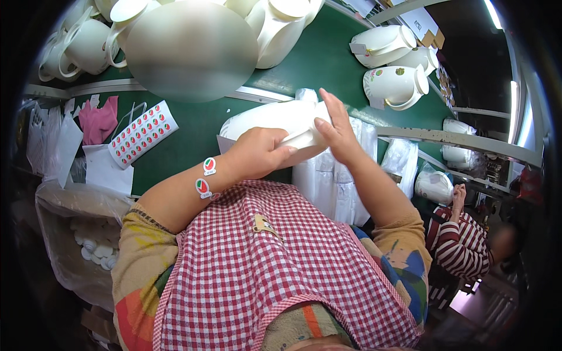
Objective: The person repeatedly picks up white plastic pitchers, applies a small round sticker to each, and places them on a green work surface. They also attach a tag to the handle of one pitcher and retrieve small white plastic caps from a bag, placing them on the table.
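Observation:
A white jug point(263, 119) lies on its side in front of me, its top end pointing right. My left hand point(257, 153) is closed around its handle side, thumb along the handle. At the top end, my right hand point(339, 131) cups the jug, thumb bent over the near edge and fingers stretched along the far side. Whether a separate lid sits under that palm I cannot make out. Several red-and-green stickers point(203, 188) cling to my left forearm. A white sheet of matching round stickers point(143, 134) lies left of the jug.
More white jugs point(91, 47) crowd the far left, others point(392, 85) lie far right. Clear plastic bags point(319, 187) hang close by my right arm. A lined box of small white parts point(96, 243) stands at left. Another person in striped sleeves point(462, 248) works at right.

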A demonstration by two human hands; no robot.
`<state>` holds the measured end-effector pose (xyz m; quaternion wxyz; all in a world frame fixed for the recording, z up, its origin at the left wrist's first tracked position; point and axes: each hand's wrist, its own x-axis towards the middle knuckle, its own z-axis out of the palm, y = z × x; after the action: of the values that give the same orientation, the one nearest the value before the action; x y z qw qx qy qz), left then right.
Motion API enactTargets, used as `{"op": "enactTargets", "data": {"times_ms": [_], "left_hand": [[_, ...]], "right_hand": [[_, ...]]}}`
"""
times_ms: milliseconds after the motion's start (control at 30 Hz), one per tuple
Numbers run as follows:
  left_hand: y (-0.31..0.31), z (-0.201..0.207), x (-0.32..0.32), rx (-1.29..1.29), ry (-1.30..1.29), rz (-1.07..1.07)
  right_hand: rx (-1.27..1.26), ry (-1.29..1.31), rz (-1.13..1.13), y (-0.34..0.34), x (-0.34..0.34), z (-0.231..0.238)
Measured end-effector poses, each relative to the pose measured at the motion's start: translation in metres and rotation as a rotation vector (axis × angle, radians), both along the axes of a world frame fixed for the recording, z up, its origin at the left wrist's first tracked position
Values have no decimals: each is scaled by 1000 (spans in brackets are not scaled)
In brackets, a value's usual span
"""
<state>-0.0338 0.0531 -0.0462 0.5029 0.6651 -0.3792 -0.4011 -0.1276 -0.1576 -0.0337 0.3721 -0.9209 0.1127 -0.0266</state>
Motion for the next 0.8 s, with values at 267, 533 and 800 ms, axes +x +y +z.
{"op": "enactTargets", "data": {"times_ms": [267,533,800], "left_hand": [[13,3,6,17,1,-79],[18,-4,7,-26,116,-28],[21,-2,13,-7,188,-23]], "right_hand": [[-103,380,118,-16,6,53],[-331,282,76,0,6,52],[-241,237,30,-25,4,47]]}}
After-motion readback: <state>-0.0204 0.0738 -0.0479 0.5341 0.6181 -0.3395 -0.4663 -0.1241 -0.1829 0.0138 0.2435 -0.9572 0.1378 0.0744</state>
